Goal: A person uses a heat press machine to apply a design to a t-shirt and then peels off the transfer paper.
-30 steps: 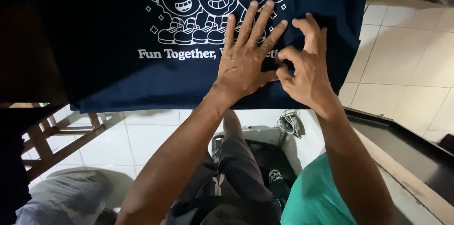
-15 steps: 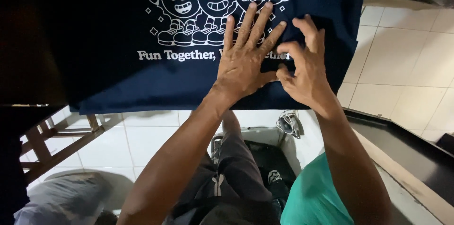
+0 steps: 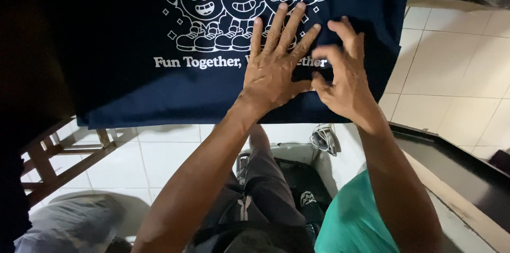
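Shirt: a navy blue T-shirt [image 3: 133,93] lies spread flat across the upper part of the view, its near hem hanging just past the near edge of whatever carries it; that surface is hidden under the cloth.
Print: a white cartoon print [image 3: 234,3] of three smiling round and heart-shaped figures with a line of white lettering beneath sits in the middle of the shirt, toward the far edge.
Floor: pale tiled floor [image 3: 457,83] shows at the right and below the shirt's near hem.
Frame: a wooden frame [image 3: 53,162] of slats stands under the shirt's near left corner.
Ledge: a dark ledge [image 3: 451,162] with a light wooden edge runs diagonally at the lower right.
Bag: a grey plastic bag [image 3: 69,221] lies on the floor at the lower left.
Left hand: the left hand [image 3: 276,67] lies palm down on the shirt, fingers spread and straight, pressing the cloth flat over the end of the lettering; it grasps nothing.
Right hand: the right hand [image 3: 345,77] sits just beside the left, thumb touching it, near the shirt's right edge; its fingers are curled and appear to pinch a small fold of the navy cloth.
Sandal: a grey sandal [image 3: 324,138] rests on the tiles below the hands.
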